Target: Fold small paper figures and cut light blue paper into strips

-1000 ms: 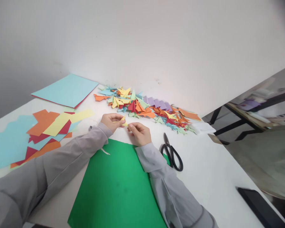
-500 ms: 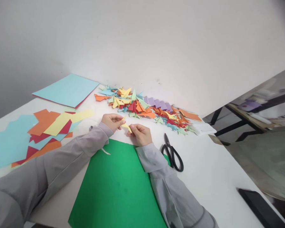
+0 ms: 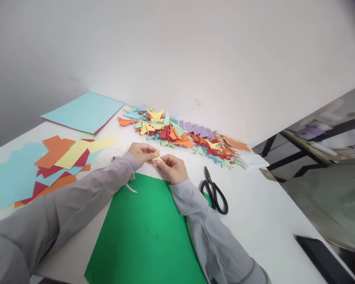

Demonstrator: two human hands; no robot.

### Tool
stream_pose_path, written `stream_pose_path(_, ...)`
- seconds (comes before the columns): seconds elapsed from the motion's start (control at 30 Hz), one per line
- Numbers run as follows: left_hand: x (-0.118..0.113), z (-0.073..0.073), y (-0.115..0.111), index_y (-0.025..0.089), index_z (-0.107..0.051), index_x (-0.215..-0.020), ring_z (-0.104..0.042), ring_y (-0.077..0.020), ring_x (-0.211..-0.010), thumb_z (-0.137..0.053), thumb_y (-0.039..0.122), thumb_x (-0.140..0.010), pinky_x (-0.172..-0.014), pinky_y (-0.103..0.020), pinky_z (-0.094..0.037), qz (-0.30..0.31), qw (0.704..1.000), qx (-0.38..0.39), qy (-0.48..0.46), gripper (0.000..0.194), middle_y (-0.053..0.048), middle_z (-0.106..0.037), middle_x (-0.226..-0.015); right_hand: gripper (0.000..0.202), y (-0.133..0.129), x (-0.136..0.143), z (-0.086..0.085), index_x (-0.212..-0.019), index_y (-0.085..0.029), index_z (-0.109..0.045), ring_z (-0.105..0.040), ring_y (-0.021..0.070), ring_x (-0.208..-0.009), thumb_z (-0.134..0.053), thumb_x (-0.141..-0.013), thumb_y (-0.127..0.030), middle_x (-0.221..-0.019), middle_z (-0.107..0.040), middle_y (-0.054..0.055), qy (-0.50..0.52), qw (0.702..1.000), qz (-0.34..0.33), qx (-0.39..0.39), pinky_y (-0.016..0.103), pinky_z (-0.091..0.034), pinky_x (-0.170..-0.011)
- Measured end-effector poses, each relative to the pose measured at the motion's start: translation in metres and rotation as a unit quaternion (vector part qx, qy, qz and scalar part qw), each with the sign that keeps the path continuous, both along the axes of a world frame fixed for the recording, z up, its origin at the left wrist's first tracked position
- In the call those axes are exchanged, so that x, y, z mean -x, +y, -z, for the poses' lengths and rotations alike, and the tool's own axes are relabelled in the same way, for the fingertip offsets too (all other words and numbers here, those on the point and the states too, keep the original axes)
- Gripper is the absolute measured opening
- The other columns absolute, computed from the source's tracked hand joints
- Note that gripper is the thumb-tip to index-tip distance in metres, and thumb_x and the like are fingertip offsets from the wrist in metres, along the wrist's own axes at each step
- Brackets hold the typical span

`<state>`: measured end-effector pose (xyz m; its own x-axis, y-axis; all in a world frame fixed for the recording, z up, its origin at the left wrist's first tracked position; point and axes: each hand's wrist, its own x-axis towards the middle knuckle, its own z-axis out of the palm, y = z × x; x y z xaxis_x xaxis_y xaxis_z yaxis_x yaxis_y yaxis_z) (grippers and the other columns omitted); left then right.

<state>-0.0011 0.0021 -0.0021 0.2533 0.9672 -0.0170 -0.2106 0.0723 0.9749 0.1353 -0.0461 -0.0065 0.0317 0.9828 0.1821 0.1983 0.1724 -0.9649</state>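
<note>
My left hand (image 3: pixel 142 153) and my right hand (image 3: pixel 174 169) meet just beyond the top edge of a green sheet (image 3: pixel 148 228). Between their fingertips is a small folded piece of yellow paper (image 3: pixel 157 158), pinched from both sides and partly covered by the fingers. Behind my hands lies a long pile of small folded papers (image 3: pixel 173 134) in orange, yellow, red, blue, green and purple. The green sheet lies flat under my forearms.
Black scissors (image 3: pixel 214 193) lie right of my right wrist. Loose coloured paper pieces (image 3: pixel 56 152) spread at the left, with a light blue sheet (image 3: pixel 85 112) behind them. A dark flat device (image 3: pixel 322 258) rests near the table's right edge.
My hands have come closer together around the yellow paper. Less of the paper shows between the fingers, and my right hand has shifted slightly left.
</note>
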Motion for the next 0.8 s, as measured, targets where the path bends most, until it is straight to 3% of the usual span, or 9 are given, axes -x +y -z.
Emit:
stream_pose_path(0.27, -0.0003, -0.0003, -0.0009, 0.008, -0.066, -0.071, -0.056, -0.0086, -0.044, -0.078, 0.019, -0.044, -0.044, -0.021, -0.048, 0.009, 1.000, -0.014, 0.023, 0.031, -0.002, -0.065, -0.057, 0.024, 0.0007, -0.0044, 0.0037, -0.056, -0.017, -0.056, -0.048, 0.0090, -0.042, -0.065, -0.065, -0.038, -0.047, -0.059, -0.002, 0.013, 0.999, 0.018, -0.031, 0.023, -0.036, -0.046)
stream_pose_path(0.53, 0.0008, -0.0013, -0.0023, 0.008, -0.064, -0.065, -0.052, -0.0078, -0.035, -0.071, 0.012, -0.057, -0.038, -0.019, -0.043, 0.034, 0.998, -0.017, 0.045, 0.012, 0.000, -0.059, -0.043, 0.024, -0.0011, -0.0027, -0.0029, -0.062, -0.017, -0.061, -0.050, 0.0094, -0.043, -0.068, -0.061, -0.040, -0.051, -0.061, -0.001, 0.052, 0.998, 0.011, -0.019, 0.023, -0.038, -0.045)
stream_pose_path(0.8, 0.0014, -0.0001, -0.0024, 0.007, -0.064, -0.063, -0.051, -0.0076, -0.033, -0.070, 0.008, -0.057, -0.037, -0.019, -0.041, 0.064, 0.997, -0.031, 0.043, 0.009, 0.000, -0.060, -0.043, 0.026, -0.0016, -0.0039, -0.0004, -0.054, -0.017, -0.056, -0.045, 0.0078, -0.036, -0.070, -0.058, -0.038, -0.043, -0.057, -0.003, 0.053, 0.998, 0.039, -0.006, 0.022, -0.036, -0.040)
